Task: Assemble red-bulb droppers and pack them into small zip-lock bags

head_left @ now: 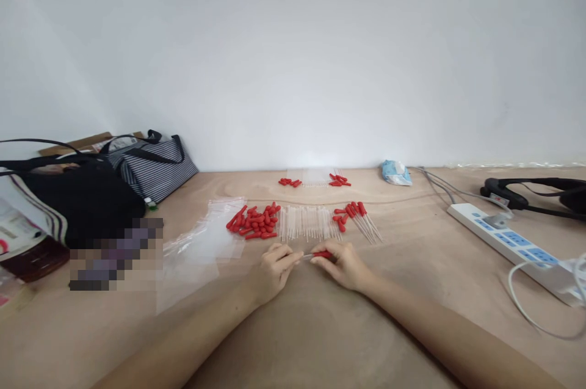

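Observation:
My left hand (277,270) pinches a thin clear dropper tube (307,256) between thumb and fingers. In my right hand (343,265) is a red rubber dropper bulb (323,254), which meets the tube's right end; how far the tube sits inside it is hidden. Just beyond my hands lies a row of clear tubes (309,223). To its left is a heap of red bulbs (256,222). On its right, several droppers with red bulbs and thin stems (368,224) lie slanted, close to a few red bulbs (341,219).
Clear plastic bags (222,227) lie left of the heap. More tubes (314,177) and red bulbs are near the wall. A striped bag (158,163) and black bag (82,193) stand left. At right are a power strip (513,242), cables, a blue-white packet (396,173) and black headgear (508,193).

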`<state>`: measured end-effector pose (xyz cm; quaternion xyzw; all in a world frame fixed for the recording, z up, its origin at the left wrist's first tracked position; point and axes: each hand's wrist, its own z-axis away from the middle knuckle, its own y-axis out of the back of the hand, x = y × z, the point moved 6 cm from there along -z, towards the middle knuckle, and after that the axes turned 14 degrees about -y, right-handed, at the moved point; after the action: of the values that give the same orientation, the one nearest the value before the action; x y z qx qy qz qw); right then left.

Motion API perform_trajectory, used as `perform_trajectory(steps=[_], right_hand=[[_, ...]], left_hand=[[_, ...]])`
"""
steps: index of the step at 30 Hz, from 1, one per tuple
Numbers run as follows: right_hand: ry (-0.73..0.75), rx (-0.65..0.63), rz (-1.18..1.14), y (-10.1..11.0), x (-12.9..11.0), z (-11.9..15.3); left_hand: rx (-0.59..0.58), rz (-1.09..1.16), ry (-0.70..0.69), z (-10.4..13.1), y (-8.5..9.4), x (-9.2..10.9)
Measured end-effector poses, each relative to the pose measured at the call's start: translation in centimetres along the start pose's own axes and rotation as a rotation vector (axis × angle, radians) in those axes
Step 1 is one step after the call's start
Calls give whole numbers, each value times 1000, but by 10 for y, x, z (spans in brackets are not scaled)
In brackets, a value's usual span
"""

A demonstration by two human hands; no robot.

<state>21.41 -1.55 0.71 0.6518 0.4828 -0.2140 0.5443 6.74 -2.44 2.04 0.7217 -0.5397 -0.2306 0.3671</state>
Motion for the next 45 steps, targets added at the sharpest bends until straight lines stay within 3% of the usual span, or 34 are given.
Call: perform_trajectory(steps=[3,5,8,10,14,17,20,28,35,41,45], right_hand=[[-212,12,-382,-2,14,-6],[-273,-13,-540,-11,15,-7],[-324,13,-617,-18,14,-8],[-345,67,-601,-12,16,-13],[-340,255,-311,40,31,-29],[-419,441,194,89,47,-35],[-505,511,602,111,61,-37],[-561,474,904,98,78,-42],[-145,216,819,70,58,-49],[-110,167,755,58,58,-54],[-51,221,677,60,51,-53]], left_hand=[[74,98,158,-1,1,-3],[105,200,289,-1,-2,-5],[136,358,427,-2,-9,-5],[142,390,457,-2,-10,-5],[114,281,490,2,-7,-15],[77,183,527,6,-3,-23],[31,112,522,4,-2,-23],[-52,87,440,0,-5,-18],[-67,-66,437,-4,-4,-19],[-121,-341,534,-23,-1,-44],[-180,-437,632,-36,-1,-67]])
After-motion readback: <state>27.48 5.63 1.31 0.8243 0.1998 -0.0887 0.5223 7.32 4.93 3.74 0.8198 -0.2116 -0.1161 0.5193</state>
